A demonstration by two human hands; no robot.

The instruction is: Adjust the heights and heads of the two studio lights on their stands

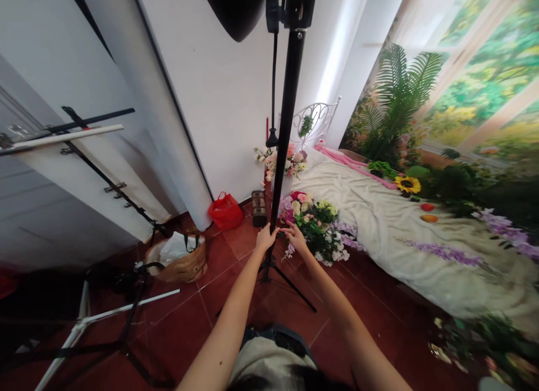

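A black light stand (284, 127) rises from the tiled floor in front of me, with a dark lamp head (241, 6) at its top. My left hand (266, 237) is wrapped round the lower part of its pole. On the pole's right side, my right hand (296, 237) has its fingers at a small part that sticks out from the stand; the fingertips are close together there. The two hands nearly meet. Beneath them the stand's black legs (297, 290) spread over the floor.
To the right, flower bunches (307, 214) stand beside a bed with a cream cover (379, 228). A red bag (226, 211), a small chest (259, 208) and a basket (185, 264) stand left of the pole. More stands and a white bar (132, 307) lie at lower left.
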